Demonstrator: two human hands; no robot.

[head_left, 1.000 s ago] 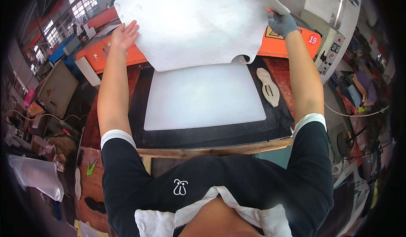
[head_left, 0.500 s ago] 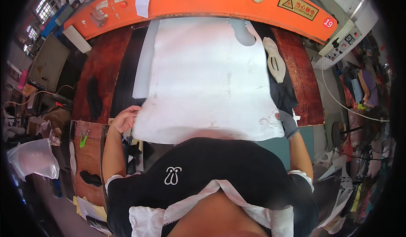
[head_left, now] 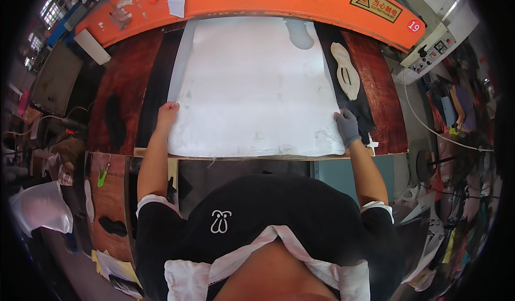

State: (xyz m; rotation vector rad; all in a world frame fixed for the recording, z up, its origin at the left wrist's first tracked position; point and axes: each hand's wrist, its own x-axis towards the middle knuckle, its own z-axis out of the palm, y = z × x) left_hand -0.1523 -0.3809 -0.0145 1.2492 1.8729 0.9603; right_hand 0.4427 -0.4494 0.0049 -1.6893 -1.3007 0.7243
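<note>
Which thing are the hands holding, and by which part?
The white sheet: left hand at its left edge, gloved right hand at its right edge, both toward the near end.

Left hand [head_left: 168, 114]: bare, left of the frame's centre; fingers curled inward in a pinch.
Right hand [head_left: 348, 126]: grey-gloved, right of centre, slightly lower than its pair; fingers bent in a pinch.
Left forearm [head_left: 154, 164]: bare, rising from lower left, leaning inward.
Right forearm [head_left: 369, 172]: bare, rising from lower right, leaning inward.
Torso [head_left: 273, 202]: lower centre, between both arms.
</note>
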